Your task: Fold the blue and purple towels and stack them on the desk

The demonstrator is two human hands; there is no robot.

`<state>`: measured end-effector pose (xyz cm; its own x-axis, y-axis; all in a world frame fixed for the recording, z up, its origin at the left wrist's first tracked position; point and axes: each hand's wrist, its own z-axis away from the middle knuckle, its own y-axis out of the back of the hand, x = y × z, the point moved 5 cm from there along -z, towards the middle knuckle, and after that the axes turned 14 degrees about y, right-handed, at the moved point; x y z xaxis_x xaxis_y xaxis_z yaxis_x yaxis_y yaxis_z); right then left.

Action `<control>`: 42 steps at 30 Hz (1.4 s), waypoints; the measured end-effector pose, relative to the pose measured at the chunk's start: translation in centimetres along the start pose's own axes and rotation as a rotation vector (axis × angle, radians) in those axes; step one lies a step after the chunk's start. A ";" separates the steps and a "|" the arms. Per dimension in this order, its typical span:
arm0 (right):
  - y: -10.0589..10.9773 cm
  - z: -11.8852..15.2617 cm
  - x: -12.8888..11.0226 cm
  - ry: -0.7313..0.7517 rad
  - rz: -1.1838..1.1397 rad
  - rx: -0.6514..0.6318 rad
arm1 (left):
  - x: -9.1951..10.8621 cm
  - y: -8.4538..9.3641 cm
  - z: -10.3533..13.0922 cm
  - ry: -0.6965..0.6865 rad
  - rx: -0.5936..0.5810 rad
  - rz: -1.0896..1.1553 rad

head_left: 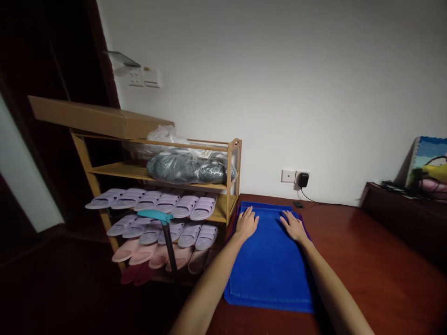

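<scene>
Blue cloths [270, 265] lie flat in a layered stack on the reddish-brown table [363, 260], with a purple edge showing at the right side. My left hand [247, 223] rests palm down on the stack's upper left part, fingers spread. At the upper right edge of the cloth, my right hand [294, 226] lies flat too, its fingers apart. Neither hand grips anything. Between them the top cloth looks smooth.
Left of the table stands a wooden rack [228, 181] with slippers [150, 200], plastic-wrapped items [188, 165] and a cardboard box [94, 118]. A teal-topped handle [155, 215] rises before it. A black plug [303, 179] trails a cable behind the table.
</scene>
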<state>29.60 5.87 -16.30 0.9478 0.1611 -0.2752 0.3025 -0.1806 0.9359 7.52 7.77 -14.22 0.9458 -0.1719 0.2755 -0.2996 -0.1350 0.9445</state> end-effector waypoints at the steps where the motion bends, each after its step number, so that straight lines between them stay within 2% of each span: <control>1: 0.8 0.7 0.4 -0.039 -0.002 0.027 | -0.1 0.7 0.8 -0.020 0.014 0.004; 3: 2.3 2.5 1.9 -0.159 0.000 0.061 | -0.8 1.8 2.8 -0.068 0.016 0.013; 6: 3.7 6.3 4.2 -0.314 -0.022 0.026 | -2.4 2.1 5.9 -0.120 -0.087 0.039; 9: 3.8 9.7 5.3 -0.338 -0.053 -0.079 | -3.5 1.4 8.1 -0.141 -0.174 0.051; 12: 3.5 11.5 5.1 -0.351 -0.082 -0.157 | -3.6 1.0 8.7 -0.146 -0.169 0.058; 17: 3.4 11.0 3.4 -0.397 -0.276 -0.149 | -3.2 0.7 8.4 -0.140 -0.187 0.060; 23: 2.1 10.0 2.6 -0.427 -0.562 -0.184 | -3.2 0.1 8.1 -0.147 -0.216 0.065; 31: 2.0 9.4 1.8 -0.449 -0.735 -0.097 | -3.3 0.1 8.1 -0.154 -0.204 0.068; 36: 1.3 9.9 1.6 -0.480 -0.904 -0.095 | -3.3 0.4 8.1 -0.150 -0.204 0.072; 42: 1.6 11.5 1.3 -0.490 -1.109 -0.137 | -3.3 0.4 8.2 -0.149 -0.204 0.070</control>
<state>32.46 -5.33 -17.66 0.1291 -0.2259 -0.9656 0.9866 -0.0689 0.1480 3.21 0.28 -16.19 0.8903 -0.3180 0.3261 -0.3179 0.0790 0.9448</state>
